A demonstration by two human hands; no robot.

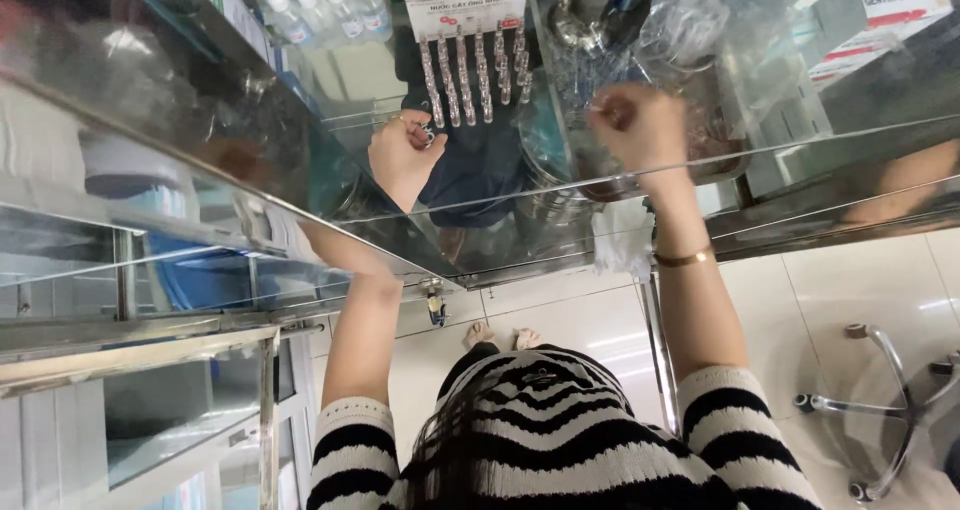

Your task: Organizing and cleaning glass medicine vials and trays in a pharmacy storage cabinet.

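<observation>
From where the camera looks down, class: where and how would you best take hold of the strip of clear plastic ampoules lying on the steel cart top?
Probably by the narrow neck end of the strip of ampoules, nearest the left hand. The vials lie side by side, joined in a flat row, bodies running away from the person toward the white box. Pinch one edge from above, coming from the person's side.

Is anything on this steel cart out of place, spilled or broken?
Nothing stands out. The ampoule strips lie in a straight row, and the left hand and right hand work beside them; no spill shows.
</observation>
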